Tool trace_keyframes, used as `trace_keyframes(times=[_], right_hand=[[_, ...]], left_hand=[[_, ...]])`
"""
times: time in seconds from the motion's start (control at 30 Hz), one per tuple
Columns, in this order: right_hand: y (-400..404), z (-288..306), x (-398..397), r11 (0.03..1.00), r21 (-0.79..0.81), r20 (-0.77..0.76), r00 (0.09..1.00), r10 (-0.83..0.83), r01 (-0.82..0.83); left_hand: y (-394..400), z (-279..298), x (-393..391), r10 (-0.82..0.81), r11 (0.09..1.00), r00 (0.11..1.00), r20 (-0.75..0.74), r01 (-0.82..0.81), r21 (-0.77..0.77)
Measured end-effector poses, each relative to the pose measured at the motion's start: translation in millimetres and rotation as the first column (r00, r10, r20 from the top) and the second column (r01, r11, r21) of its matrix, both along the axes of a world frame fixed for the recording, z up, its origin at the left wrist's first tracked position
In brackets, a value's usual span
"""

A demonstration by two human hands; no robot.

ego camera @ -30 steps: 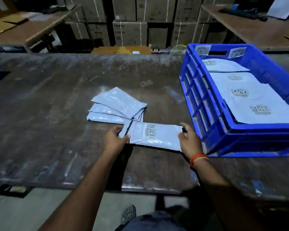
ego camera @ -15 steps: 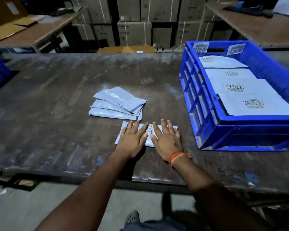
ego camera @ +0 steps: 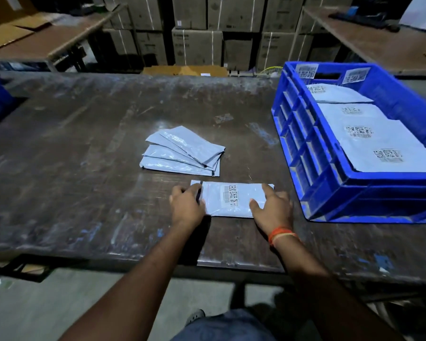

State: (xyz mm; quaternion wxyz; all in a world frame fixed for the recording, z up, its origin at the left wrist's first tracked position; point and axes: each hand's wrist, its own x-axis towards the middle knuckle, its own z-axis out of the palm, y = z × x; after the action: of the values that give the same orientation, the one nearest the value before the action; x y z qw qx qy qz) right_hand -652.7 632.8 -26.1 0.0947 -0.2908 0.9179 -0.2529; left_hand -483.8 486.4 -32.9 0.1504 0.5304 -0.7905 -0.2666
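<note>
Packet (ego camera: 231, 200): pale grey-blue plastic mailer, flat, folded to a short oblong, long side running left to right. White label (ego camera: 233, 195) with two square codes and a barcode sits near its middle, face up. A narrow flap shows at its left end, set off by a dark fold line. The plastic is smooth, with a few soft creases.

The packet lies on the dark, scuffed table (ego camera: 84, 168), directly between the two hands and under the fingers of both.

Left hand (ego camera: 186, 205): palm down on the packet's left end, fingers slightly bent and laid over the flap, pressing rather than gripping. Nothing is closed inside it.

Right hand (ego camera: 272, 207): palm down on the packet's right end, fingers spread and nearly straight, forefinger reaching to the far right corner. It is released and flat, touching only the packet. An orange wristband (ego camera: 280, 233) circles that wrist.

Just beyond the left hand, apart from the packet, a fanned stack of similar mailers (ego camera: 182, 152) lies with plain sides up. Right of the right hand, near but not touching it, stands a blue crate (ego camera: 305, 148) holding larger labelled bags (ego camera: 379, 139). Well beyond both hands, past the table's far edge, strapped cardboard boxes (ego camera: 197, 45) are stacked.
</note>
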Motion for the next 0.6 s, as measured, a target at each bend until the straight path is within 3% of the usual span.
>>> trace_keyframes(times=[0.13, 0.23, 0.43, 0.6], right_hand=[[-4.0, 5.4, -2.2, 0.956, -0.29, 0.197, 0.98, 0.022, 0.037], [-9.6, 22.7, -4.8, 0.867, -0.496, 0.324, 0.937, 0.13, 0.051], [-37.0, 79.1, -25.0, 0.726, -0.682, 0.367, 0.899, 0.239, 0.085], [-58.6, 143.1, -47.2, 0.663, -0.731, 0.458, 0.837, 0.3, 0.163]], left_hand=[[-22.8, 7.5, 2.7, 0.158, 0.897, 0.914, -0.375, 0.026, 0.44], [-31.7, 35.1, 10.8, 0.257, 0.793, 0.816, -0.517, 0.127, 0.595], [-70.0, 96.5, 14.9, 0.31, 0.794, 0.704, -0.639, 0.178, 0.581], [-100.5, 138.2, -6.9, 0.077, 0.938, 0.72, -0.69, 0.183, 0.295]])
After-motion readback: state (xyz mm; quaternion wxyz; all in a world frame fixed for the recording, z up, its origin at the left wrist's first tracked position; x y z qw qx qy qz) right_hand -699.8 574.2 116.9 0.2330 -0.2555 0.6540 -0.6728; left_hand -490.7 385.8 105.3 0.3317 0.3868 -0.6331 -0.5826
